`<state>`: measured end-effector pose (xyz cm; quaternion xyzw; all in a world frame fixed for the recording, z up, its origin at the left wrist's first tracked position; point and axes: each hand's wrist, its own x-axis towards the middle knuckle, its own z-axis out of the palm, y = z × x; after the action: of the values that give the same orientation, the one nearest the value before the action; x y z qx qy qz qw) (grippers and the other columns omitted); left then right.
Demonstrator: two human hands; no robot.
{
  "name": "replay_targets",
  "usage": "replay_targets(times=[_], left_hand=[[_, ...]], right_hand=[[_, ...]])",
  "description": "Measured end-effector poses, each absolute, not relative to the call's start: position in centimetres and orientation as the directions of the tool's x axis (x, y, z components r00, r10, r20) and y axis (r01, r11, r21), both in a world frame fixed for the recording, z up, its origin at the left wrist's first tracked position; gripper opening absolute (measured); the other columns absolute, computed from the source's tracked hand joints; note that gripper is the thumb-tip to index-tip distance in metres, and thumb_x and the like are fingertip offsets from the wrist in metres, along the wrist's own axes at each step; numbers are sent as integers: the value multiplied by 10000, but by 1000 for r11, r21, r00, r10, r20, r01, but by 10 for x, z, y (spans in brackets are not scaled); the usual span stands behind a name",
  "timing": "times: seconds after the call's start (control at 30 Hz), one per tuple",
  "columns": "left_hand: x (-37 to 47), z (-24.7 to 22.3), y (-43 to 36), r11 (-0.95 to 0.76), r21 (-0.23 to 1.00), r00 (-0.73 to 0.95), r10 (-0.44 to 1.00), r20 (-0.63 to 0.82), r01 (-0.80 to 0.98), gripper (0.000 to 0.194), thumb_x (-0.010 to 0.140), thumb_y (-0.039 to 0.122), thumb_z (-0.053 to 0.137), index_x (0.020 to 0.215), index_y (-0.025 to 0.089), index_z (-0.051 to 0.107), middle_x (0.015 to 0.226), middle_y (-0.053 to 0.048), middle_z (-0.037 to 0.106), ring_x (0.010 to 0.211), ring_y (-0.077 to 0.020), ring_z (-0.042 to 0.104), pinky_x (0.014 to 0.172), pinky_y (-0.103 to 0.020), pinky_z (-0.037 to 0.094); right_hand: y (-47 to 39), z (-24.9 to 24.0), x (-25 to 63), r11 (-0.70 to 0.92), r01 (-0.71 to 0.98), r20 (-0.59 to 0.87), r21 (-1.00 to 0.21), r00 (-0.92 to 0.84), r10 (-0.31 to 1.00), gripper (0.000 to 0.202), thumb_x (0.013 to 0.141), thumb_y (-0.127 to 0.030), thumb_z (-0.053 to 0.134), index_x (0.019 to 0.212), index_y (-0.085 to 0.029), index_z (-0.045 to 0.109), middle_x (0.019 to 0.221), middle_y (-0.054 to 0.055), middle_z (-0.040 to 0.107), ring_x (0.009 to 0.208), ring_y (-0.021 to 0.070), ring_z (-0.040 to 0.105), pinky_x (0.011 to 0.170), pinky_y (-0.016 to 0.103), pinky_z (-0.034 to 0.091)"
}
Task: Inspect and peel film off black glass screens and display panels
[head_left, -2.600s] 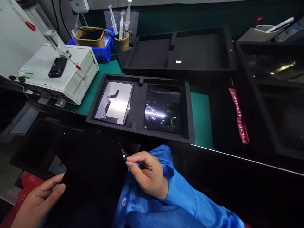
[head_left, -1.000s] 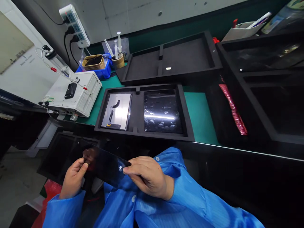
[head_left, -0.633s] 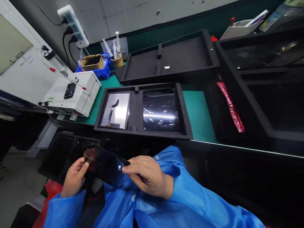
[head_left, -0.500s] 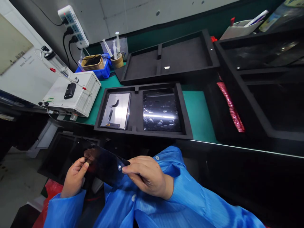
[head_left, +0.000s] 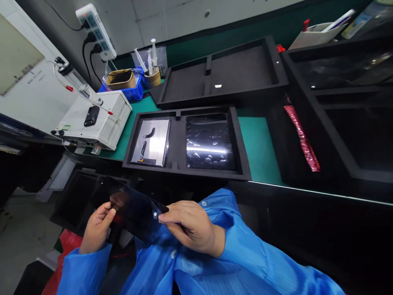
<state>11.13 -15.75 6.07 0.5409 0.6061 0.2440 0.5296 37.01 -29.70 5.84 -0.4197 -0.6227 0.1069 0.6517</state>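
Between my two hands is a dark, glossy glass panel (head_left: 135,215), tilted and held in front of my blue sleeves. My left hand (head_left: 97,227) pinches its left edge between thumb and fingers. The opposite edge is gripped by my right hand (head_left: 192,227), fingers folded over it. On the bench ahead, a black foam tray (head_left: 178,143) holds a display panel (head_left: 156,137) with a silvery back and a dark flex cable on its left side. A black glass panel (head_left: 210,145) with bubble-like marks lies in its right side.
Behind stands another black foam tray (head_left: 242,78); more black trays (head_left: 333,135) are stacked at right with a pink wrapped strip (head_left: 302,137). A white machine (head_left: 101,123), a blue bin (head_left: 136,92), a syringe cup (head_left: 153,78) and a power strip (head_left: 96,32) are at left.
The view has shifted slightly, so the bench items sit a little further right. Both hands keep the same hold on the glass panel, which has barely moved.
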Motion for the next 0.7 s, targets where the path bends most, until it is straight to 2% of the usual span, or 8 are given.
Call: replay_targets(times=[0.13,0.27,0.33,0.47,0.57,0.63,0.7], left_hand=[[108,58,-158,301,870,148,912,-382,390,671,507,651,880,920,153,702,930,-100,780,910,-266,718,933,-400,531],[104,53,-154,266,888,222,904,-365,375,565,608,606,848,934,162,724,911,-91,775,904,-273,718,921,-413,543],[106,54,-154,242,894,247,904,-348,376,520,660,583,820,952,161,733,902,-88,772,895,-273,716,897,-404,549],[122,59,-165,280,900,218,906,-363,335,475,686,543,799,950,154,737,865,-76,766,861,-261,707,867,-376,534],[137,51,-173,385,918,170,902,-396,97,493,627,545,834,894,148,715,779,-55,742,785,-227,688,822,-348,512],[146,37,-179,473,877,175,874,-454,-85,509,577,547,859,849,150,694,713,-37,713,720,-206,662,787,-344,494],[155,18,-189,543,815,191,838,-511,-204,513,536,534,877,821,151,688,667,-15,680,686,-184,628,775,-337,468]], right_hand=[[-297,59,371,623,383,720,-682,199,665,174,960,-101,517,1079,-203,596,681,8,673,550,136,613,533,244,499],[-298,58,371,610,375,707,-698,220,672,202,946,-97,534,1082,-222,616,700,-1,701,574,137,660,552,231,534],[-301,56,368,559,326,645,-762,304,702,260,922,-107,602,1141,-245,624,785,4,739,659,140,711,618,220,580],[-307,43,363,329,14,295,-944,476,829,540,904,-185,687,1395,-326,515,1140,59,735,881,159,750,790,261,629],[-308,23,364,173,-133,90,-976,478,874,518,899,-317,704,1391,-326,542,1358,116,639,1053,211,719,841,304,625],[-311,8,365,53,-199,-34,-978,413,910,433,894,-438,686,1295,-282,636,1302,137,674,1057,253,719,819,330,631],[-319,-6,365,-113,-250,-176,-962,246,953,443,895,-560,627,1198,-245,697,1181,148,731,1012,292,734,806,379,635]])
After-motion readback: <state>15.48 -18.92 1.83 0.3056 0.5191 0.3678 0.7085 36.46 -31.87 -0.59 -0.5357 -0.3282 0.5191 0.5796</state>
